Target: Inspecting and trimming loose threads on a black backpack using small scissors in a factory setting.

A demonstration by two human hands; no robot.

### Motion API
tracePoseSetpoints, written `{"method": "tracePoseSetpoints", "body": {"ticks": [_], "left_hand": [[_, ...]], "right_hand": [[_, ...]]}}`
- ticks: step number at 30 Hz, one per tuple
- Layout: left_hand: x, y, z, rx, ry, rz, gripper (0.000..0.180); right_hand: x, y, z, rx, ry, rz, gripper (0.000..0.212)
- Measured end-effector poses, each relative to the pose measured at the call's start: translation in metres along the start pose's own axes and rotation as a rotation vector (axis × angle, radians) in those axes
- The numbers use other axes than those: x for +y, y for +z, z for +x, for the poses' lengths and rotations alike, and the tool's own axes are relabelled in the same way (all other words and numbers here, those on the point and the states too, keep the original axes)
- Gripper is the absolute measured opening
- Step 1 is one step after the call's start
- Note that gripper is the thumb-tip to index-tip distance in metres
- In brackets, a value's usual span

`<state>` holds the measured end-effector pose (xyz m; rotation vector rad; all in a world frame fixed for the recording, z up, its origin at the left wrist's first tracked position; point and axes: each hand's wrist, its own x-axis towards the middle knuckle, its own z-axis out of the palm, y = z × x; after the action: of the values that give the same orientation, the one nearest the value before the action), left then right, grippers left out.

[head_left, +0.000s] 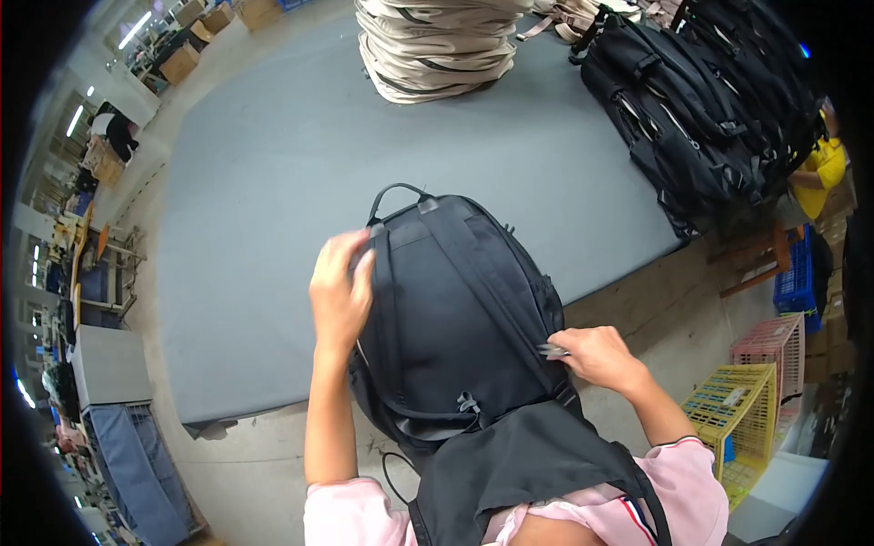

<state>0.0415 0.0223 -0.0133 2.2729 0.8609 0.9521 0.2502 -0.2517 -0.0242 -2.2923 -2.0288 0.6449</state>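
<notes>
Grey table (255, 227); black backpack (432, 314) between left hand (339, 293) (fingers apart), right hand (604, 358) (clamping snips (552, 351)).

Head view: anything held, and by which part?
The right hand holds a small metal tool by one end, the other protruding. The left hand is at the upper left edge of the black backpack; whether it grips can't be told.

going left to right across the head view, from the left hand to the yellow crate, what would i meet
Left hand → black backpack → right hand → yellow crate
</notes>
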Motion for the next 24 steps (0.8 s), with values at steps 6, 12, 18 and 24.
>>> {"method": "tracePoseSetpoints", "body": {"ticks": [6,12,18,24], "left_hand": [[-0.055,0.060,0.098,-0.024,-0.063,0.206,0.036],[-0.094,0.098,0.129,-0.532,-0.574,-0.089,0.030],[-0.103,0.085,0.121,-0.551,-0.790,-0.657,0.017],[-0.103,0.086,0.119,-0.540,-0.795,-0.752,0.017]], "right_hand": [[-0.005,-0.036,0.060,0.320,0.177,0.778,0.010],[0.003,-0.030,0.177,0.524,0.048,0.867,0.016],[-0.019,-0.043,0.245,0.459,0.127,0.486,0.019],[-0.012,-0.042,0.271,0.367,0.079,0.401,0.018]]}}
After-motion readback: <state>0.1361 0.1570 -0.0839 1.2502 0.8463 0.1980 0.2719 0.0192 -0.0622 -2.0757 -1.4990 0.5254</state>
